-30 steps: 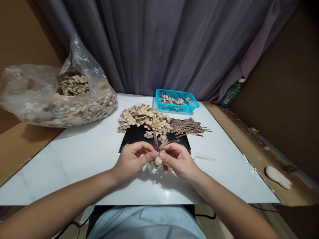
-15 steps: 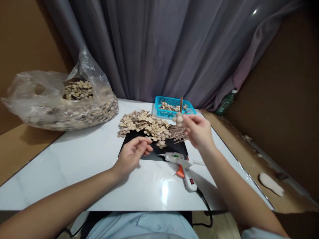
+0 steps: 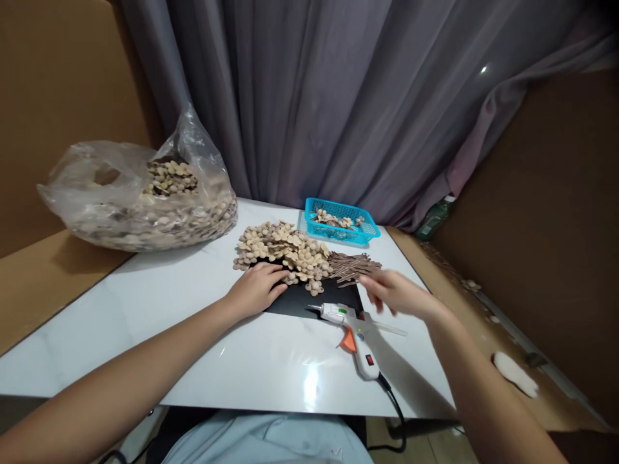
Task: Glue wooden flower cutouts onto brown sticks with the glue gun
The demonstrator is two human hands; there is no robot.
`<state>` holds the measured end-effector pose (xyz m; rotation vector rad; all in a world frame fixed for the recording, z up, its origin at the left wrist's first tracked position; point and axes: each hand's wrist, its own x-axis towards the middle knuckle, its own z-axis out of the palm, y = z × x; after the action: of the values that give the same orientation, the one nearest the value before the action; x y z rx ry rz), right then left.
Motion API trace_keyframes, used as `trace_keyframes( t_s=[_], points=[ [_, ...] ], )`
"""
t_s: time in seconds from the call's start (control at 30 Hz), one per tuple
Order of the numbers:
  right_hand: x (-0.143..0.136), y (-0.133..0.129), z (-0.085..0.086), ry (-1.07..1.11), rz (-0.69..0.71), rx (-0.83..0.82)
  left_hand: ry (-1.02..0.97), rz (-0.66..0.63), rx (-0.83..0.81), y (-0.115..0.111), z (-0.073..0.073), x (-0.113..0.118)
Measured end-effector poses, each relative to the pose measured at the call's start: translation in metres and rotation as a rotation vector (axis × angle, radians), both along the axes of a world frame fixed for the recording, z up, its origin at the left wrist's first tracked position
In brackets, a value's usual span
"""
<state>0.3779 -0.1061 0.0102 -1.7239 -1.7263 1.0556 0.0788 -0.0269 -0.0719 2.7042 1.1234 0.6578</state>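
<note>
My left hand point(image 3: 257, 288) lies palm down at the lower left edge of a heap of pale flower-shaped pieces point(image 3: 285, 248), its fingers spread and touching the black mat point(image 3: 309, 300). Over the table, just right of the mat, my right hand point(image 3: 387, 290) hangs with bent, slightly blurred fingers apart and nothing between them. Thin brown sticks point(image 3: 355, 265) lie in a bundle beyond its fingertips. A white glue gun point(image 3: 360, 338) with an orange trigger rests below, its nozzle pointing left over the mat.
A blue basket point(image 3: 342, 236) with flower pieces and sticks stands at the back. On the left sits a clear plastic bag point(image 3: 145, 219) full of pieces. A green bottle point(image 3: 435, 218) and a white object point(image 3: 515, 374) are at the right; a black cord point(image 3: 399, 406) hangs off the front edge.
The flower piece with a stick has left my right hand, which has moved down and opened. My left hand has turned palm down by the heap. The view has shifted slightly.
</note>
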Motion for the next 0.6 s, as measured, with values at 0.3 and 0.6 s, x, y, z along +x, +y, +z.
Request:
trace_keyframes(
  t_s=[0.3, 0.6],
  points=[
    [-0.024, -0.071, -0.057, -0.658, 0.040, 0.055, -0.018, 0.003, 0.009, 0.004, -0.005, 0.012],
    [-0.023, -0.061, -0.077, 0.211, -0.153, 0.100, -0.028, -0.142, -0.007, 0.005, -0.001, 0.011]
  ],
)
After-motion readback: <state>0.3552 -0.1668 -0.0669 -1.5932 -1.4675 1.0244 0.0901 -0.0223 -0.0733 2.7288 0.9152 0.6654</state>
